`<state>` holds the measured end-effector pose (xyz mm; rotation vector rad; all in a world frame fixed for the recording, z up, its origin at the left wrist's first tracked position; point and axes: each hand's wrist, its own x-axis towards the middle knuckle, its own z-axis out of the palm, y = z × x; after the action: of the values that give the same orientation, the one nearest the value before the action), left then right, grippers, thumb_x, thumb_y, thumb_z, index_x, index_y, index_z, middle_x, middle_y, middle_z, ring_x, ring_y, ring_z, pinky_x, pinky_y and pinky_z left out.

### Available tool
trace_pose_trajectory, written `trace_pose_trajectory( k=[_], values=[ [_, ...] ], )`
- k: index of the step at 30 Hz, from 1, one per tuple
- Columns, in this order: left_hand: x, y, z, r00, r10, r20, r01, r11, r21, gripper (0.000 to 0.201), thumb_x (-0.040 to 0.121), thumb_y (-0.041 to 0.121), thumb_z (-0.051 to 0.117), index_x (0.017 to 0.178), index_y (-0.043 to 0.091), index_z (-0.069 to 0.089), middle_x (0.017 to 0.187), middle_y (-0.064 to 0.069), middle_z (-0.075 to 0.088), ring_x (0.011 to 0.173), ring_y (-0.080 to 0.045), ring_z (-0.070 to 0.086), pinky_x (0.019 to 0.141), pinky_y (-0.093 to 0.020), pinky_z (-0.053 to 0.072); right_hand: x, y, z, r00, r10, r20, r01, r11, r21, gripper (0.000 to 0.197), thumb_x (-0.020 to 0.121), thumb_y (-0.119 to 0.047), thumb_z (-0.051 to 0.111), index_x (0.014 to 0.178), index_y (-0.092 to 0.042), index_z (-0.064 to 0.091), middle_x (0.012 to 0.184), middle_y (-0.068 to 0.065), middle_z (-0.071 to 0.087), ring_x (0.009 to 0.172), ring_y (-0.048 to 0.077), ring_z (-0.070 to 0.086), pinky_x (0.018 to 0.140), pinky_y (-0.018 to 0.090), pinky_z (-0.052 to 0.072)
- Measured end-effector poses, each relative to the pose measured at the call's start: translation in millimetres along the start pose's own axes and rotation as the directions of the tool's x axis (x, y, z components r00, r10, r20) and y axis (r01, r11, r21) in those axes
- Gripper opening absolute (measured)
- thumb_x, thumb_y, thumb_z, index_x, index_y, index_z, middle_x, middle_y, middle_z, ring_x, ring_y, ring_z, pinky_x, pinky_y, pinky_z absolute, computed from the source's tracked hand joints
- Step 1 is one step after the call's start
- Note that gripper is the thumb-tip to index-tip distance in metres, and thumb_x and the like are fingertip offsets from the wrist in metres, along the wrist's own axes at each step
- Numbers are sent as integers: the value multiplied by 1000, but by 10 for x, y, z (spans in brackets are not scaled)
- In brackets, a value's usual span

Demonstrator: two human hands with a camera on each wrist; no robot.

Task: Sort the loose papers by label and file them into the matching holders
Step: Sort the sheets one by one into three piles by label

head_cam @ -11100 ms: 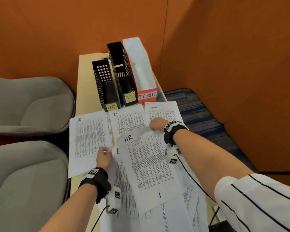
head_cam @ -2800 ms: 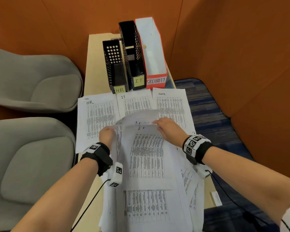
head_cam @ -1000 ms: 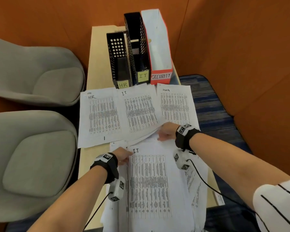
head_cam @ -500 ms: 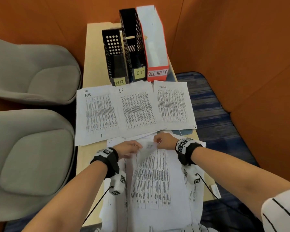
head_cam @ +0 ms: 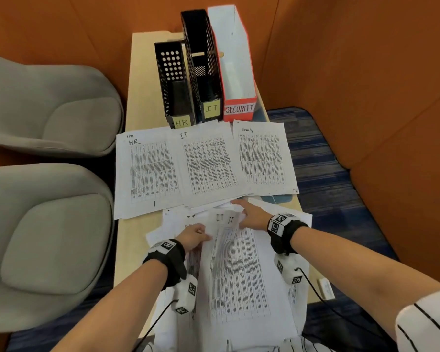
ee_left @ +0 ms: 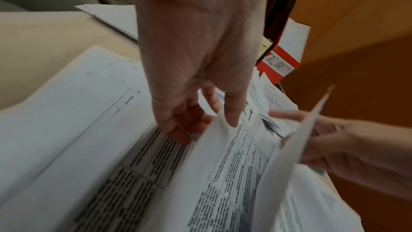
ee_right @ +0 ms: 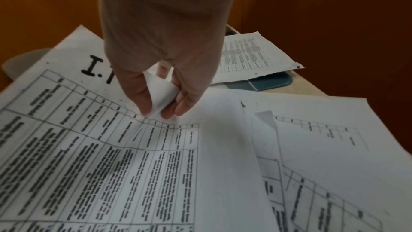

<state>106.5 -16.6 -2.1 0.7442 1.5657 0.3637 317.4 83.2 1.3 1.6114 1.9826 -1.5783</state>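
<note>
Three holders stand at the table's far end: black HR (head_cam: 174, 82), black IT (head_cam: 203, 62), red-and-white SECURITY (head_cam: 235, 59). In front of them lie sorted piles headed HR (head_cam: 148, 171), IT (head_cam: 208, 163) and Security (head_cam: 263, 158). Nearer me is the loose pile (head_cam: 239, 288). Its top sheet (ee_right: 100, 156) is headed I.T. My right hand (ee_right: 160, 110) pinches that sheet's curled top corner. My left hand (ee_left: 200, 123) holds the left edge of a raised sheet, thumb on top. In the head view my left hand (head_cam: 198, 235) and right hand (head_cam: 249, 217) are at the pile's top.
Two grey chairs (head_cam: 48, 102) (head_cam: 43, 237) stand close against the table's left side. Orange walls enclose the back and right. A dark blue flat object (head_cam: 277, 198) lies under the Security pile's near edge. Bare tabletop (head_cam: 142, 80) shows left of the holders.
After laying a sheet on the IT pile, my right hand came back to the loose pile. Both hands have now lifted the top I.T sheet's upper edge, which bows upward.
</note>
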Motion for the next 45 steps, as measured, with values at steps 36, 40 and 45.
trace_pose_trajectory(
  k=[36, 40, 45],
  values=[
    [-41, 1004, -762, 866, -92, -492, -177, 863, -473, 42, 97, 17, 53, 133, -1, 43, 98, -6, 52, 95, -24, 47, 85, -31, 40, 162, -699, -576, 988, 151, -14, -94, 684, 723, 26, 94, -10, 57, 119, -8, 48, 115, 15, 60, 83, 23, 62, 50, 28, 52],
    [-48, 908, -880, 958, -68, -277, -107, 814, -570, 54, 95, 48, 46, 129, 5, 49, 117, -11, 61, 105, -27, 59, 93, -40, 49, 241, -591, -597, 975, 208, -78, -60, 584, 809, 20, 94, -6, 57, 114, -4, 52, 107, 13, 59, 85, 21, 60, 53, 23, 55],
    [-94, 314, -806, 938, -278, -208, 236, 950, -205, 24, 96, 33, 50, 85, 13, 49, 68, -5, 45, 57, -19, 44, 59, -27, 37, 374, -502, -659, 925, 349, -149, -106, 615, 781, 42, 100, -6, 45, 140, -2, 33, 80, 10, 51, 56, 15, 45, 31, 15, 27]
  ],
)
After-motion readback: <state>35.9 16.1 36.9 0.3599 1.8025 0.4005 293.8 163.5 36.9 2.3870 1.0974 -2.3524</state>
